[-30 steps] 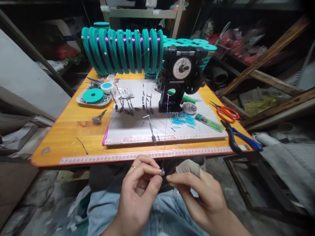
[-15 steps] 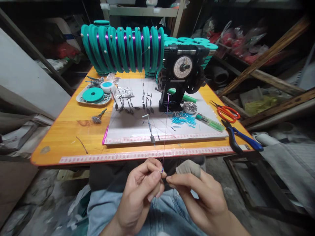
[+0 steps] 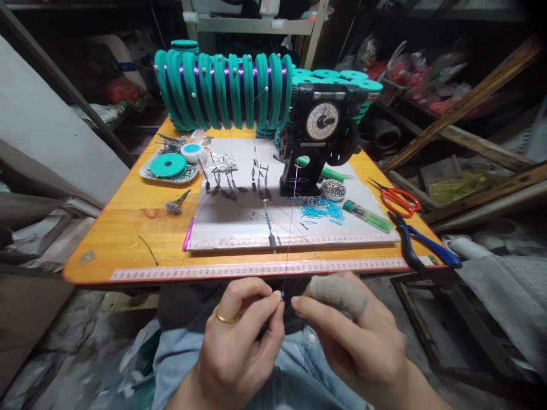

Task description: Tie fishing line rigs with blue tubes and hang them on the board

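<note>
Over my lap, my left hand (image 3: 245,336) pinches a thin purple line (image 3: 290,233) between thumb and fingertips, where a small blue piece (image 3: 282,295) shows on it. The line rises taut to the black winding device with a dial (image 3: 322,121). Just to the right, my right hand (image 3: 356,330) has thumb and forefinger pressed together, a cloth cover on one finger; anything between those tips is too small to see. Beyond my fingers a grey sinker with a spring-like piece (image 3: 272,242) lies on the white board (image 3: 231,225), and another thin line runs from it toward my left hand.
A row of teal foam spools (image 3: 226,91) overhangs the board. Dark sinkers (image 3: 233,191) hang below it. Right of these are blue tube pieces (image 3: 322,212), a small metal-filled dish (image 3: 333,189), red scissors (image 3: 399,200) and blue pliers (image 3: 427,242). A tray (image 3: 168,176) stands left.
My left hand has turned, bringing its back and a ring into view, and still pinches the line. My right hand has moved slightly right. The whole view has shifted a little.
</note>
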Motion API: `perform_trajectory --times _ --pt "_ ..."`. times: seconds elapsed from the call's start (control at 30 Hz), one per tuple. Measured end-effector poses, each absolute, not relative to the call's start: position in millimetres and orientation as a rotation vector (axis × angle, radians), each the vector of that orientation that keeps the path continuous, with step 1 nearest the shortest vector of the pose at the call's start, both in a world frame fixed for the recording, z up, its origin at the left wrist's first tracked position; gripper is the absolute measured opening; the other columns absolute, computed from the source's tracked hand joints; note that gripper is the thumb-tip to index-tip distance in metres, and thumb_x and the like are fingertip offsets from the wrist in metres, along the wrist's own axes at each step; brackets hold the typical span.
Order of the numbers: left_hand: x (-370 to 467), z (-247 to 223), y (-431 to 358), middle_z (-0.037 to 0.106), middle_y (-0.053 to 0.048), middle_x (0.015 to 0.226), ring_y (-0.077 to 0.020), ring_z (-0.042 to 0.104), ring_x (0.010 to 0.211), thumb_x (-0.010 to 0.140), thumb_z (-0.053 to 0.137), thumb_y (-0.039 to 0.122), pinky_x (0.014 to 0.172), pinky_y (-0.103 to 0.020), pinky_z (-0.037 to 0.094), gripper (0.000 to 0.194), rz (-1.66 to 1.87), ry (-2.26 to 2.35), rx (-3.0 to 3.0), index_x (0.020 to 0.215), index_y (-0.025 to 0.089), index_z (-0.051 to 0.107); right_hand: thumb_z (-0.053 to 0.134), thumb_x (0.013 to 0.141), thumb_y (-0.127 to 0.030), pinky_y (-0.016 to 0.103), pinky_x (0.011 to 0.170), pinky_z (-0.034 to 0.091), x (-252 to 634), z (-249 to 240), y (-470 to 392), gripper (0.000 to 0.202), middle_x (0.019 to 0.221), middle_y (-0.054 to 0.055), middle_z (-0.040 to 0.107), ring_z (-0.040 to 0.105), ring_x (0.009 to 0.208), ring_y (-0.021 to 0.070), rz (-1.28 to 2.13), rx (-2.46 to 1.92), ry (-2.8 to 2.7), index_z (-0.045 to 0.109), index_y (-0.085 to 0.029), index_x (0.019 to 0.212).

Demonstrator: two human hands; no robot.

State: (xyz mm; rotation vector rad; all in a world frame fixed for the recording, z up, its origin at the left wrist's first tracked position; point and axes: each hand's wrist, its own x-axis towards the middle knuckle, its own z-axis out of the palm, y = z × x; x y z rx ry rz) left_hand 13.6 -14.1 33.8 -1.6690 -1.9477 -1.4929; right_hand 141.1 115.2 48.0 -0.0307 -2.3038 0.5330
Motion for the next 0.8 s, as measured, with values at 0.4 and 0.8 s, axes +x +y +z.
perform_trajectory --times 0.4,0.8 --pt "-6 50 -26 0.061 -0.005 0.089 -0.0138 0.066 0.075 0.08 0.064 -0.001 0.073 -0.022 0.056 0.023 -1.183 -1.931 -1.686 0.095 0.017 0.061 0.045 0.092 -0.004 0.024 0.075 0.055 90 78 121 0.021 0.105 0.01 0.059 0.062 0.092 0.0168 0.741 0.088 -2.451 0.059 -0.017 0.1" --pt "-23 55 -28 0.068 -0.009 0.094 -0.0158 0.069 0.093 0.083 0.059 -0.003 0.084 -0.021 0.054 0.026 -1.277 -2.014 -1.834 0.098 0.017 0.056 0.052 0.095 -0.008 0.032 0.099 0.054 101 69 130 0.027 0.126 0.018 0.059 0.058 0.12 0.0219 0.661 0.147 -2.493 0.058 -0.01 0.121"
